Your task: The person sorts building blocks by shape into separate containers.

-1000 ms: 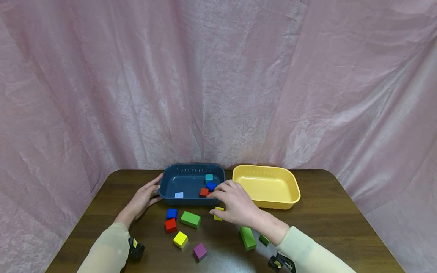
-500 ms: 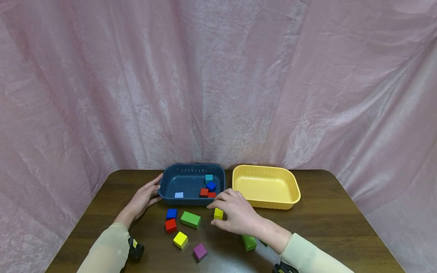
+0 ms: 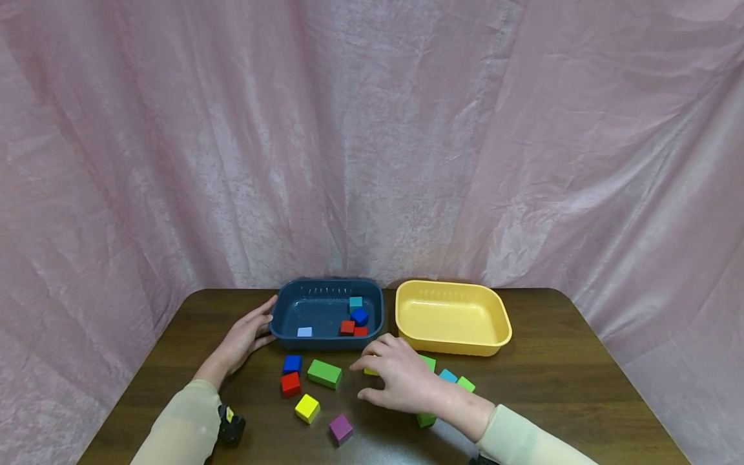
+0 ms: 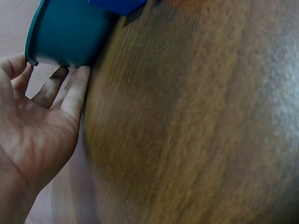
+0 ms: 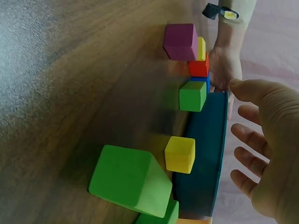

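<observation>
My left hand (image 3: pixel 241 342) rests its fingertips against the left end of a dark blue plastic basket (image 3: pixel 320 345); the left wrist view shows straight fingers at the basket's wall (image 4: pixel 70 39). My right hand (image 3: pixel 401 380) hovers over the table in front of both baskets, holding nothing, fingers loosely bent and thumb apart in the right wrist view. Close by it is a yellow block (image 5: pixel 180 155), mostly hidden by the hand in the head view. A large green block (image 5: pixel 124 179) stands nearby, partly covered by my forearm in the head view.
A yellow basket (image 3: pixel 453 347) stands right of the blue one, which holds several small blocks. Blue (image 3: pixel 292 364), red (image 3: pixel 290 385), green (image 3: pixel 324 374), yellow (image 3: pixel 307 409) and purple blocks (image 3: pixel 341 429) lie on the table. Right of my forearm are light blue (image 3: pixel 447 375) and green blocks (image 3: pixel 465 384).
My right hand has drawn back from the blue basket's front right corner toward me, uncovering a red block inside. Blocks beyond the right forearm have come into view. My left hand stays put.
</observation>
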Tool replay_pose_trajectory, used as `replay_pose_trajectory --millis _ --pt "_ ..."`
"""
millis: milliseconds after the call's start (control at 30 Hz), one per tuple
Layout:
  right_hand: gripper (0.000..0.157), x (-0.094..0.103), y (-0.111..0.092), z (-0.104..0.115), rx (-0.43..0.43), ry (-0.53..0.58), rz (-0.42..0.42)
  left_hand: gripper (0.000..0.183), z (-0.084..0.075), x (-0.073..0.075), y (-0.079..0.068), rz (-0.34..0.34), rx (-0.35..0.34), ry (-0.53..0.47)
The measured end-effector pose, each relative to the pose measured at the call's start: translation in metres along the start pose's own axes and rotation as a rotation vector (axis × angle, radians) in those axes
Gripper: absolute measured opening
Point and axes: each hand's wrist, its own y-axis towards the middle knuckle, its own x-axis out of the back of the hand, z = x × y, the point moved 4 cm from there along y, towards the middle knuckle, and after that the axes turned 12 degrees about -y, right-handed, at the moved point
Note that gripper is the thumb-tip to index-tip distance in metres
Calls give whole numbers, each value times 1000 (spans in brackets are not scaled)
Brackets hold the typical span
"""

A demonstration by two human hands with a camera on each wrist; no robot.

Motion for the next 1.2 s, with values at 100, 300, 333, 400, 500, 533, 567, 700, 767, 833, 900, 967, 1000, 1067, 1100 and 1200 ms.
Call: replay_pose_trajectory --millis 100,300,333,400,500,533,567,700,767,833,900,967,1000,1067,1100,1200 --pt "37 -3 -1 2 20 15 9 57 0 0 0 1 -1 1" --pt "39 -9 -3 7 63 58 52 57 -1 -1 0 2 -1 -13" --pt "40 -11 -3 7 70 64 63 57 0 0 0 7 -4 -10" --pt "41 -14 -4 9 76 84 94 58 0 0 1 2 -3 -7" --pt "44 -19 -4 12 79 110 145 58 1 0 2 -1 -1 -1" --pt "44 -21 -5 13 79 116 162 58 1 1 2 0 -1 0" --pt "45 -22 -5 13 75 124 178 58 1 1 3 -4 2 -4" --pt "46 -27 -6 17 84 120 196 58 2 1 3 0 4 -1" --pt "46 -28 -7 18 97 104 184 58 1 1 2 3 2 5" --pt "46 -30 -8 20 110 92 170 58 1 1 2 4 -1 8" --pt "46 -31 -8 22 122 81 161 58 1 1 1 9 -6 10" --pt "45 -32 -8 24 128 78 159 58 0 1 1 14 -8 10" --pt "45 -33 -8 25 130 76 159 58 0 0 1 9 -7 6" --pt "44 -34 -8 26 133 67 156 58 0 0 1 10 -7 2" --pt "43 -35 -8 26 135 64 154 58 0 0 0 12 -7 2" --pt "41 -37 -7 27 139 57 153 57 -1 -1 -1 6 -4 -4"
